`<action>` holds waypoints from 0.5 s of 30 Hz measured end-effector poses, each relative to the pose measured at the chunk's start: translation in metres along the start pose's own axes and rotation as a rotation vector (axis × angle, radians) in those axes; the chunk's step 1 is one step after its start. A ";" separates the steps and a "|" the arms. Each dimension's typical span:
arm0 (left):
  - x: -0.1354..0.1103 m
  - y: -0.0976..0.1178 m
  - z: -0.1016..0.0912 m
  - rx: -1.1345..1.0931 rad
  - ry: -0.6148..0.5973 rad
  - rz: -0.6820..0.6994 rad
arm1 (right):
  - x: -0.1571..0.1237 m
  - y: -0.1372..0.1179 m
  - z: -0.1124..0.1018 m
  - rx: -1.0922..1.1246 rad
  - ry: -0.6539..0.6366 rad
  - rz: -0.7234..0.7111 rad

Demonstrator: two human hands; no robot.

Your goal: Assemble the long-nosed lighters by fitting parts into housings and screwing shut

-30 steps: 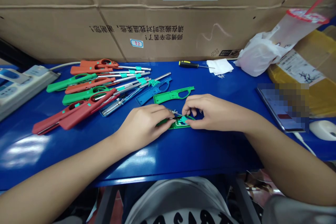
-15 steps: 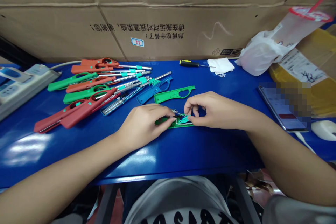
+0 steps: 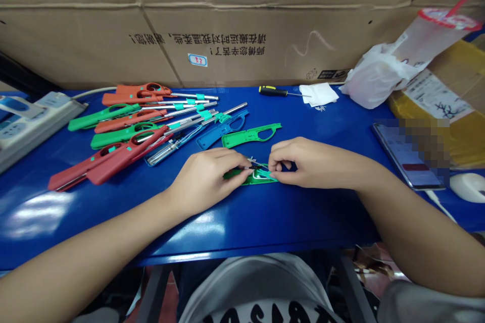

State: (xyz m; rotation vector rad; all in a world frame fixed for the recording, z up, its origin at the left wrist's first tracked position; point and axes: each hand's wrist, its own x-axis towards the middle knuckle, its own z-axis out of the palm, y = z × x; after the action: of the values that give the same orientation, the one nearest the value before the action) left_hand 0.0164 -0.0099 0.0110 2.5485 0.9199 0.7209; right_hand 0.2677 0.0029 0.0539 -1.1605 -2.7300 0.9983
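Note:
A green lighter shell half (image 3: 247, 181) lies on the blue table under both my hands, its inside facing up. My left hand (image 3: 212, 174) is closed in a pinch over the shell's left part, by a dark part and a thin wire; its fingertips cover what they hold. My right hand (image 3: 303, 164) pinches the right end of a small teal plastic piece (image 3: 264, 175) at the shell's right part. Loops of white tube or wire (image 3: 256, 177) run beside that piece. Just behind the hands rests a second green shell half (image 3: 246, 139), with a finger loop.
Several red, orange and green long-necked lighters (image 3: 129, 131) lie at left, with an opened blue one (image 3: 222, 128) beside them. A power strip (image 3: 34, 126), screwdriver (image 3: 273, 91), white tissue (image 3: 318, 95), phone (image 3: 409, 156), mouse (image 3: 468, 186) and bagged cup (image 3: 428, 40) surround the workspace. A cardboard box (image 3: 212, 20) stands behind.
My right hand has shifted slightly and its fingers have closed in lower. The teal piece has turned and sits lower along the shell. My left hand stays in place.

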 end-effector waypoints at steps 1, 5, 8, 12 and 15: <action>0.000 0.000 0.000 0.000 -0.002 -0.002 | 0.000 0.000 0.000 -0.003 -0.007 -0.005; -0.001 0.001 -0.001 -0.005 -0.001 -0.016 | -0.003 0.000 -0.003 0.005 -0.005 -0.013; -0.003 0.001 -0.001 -0.005 0.010 -0.040 | -0.007 0.001 -0.008 0.026 0.052 0.025; -0.003 0.001 0.000 -0.009 0.051 -0.032 | -0.007 -0.001 -0.010 0.136 0.147 0.124; -0.002 0.002 -0.001 -0.016 0.079 0.007 | -0.003 -0.003 -0.004 0.337 0.258 0.150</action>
State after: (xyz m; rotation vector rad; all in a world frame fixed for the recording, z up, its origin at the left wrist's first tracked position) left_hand 0.0155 -0.0130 0.0116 2.5267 0.9267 0.8335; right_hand 0.2688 0.0020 0.0589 -1.3348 -2.2018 1.1730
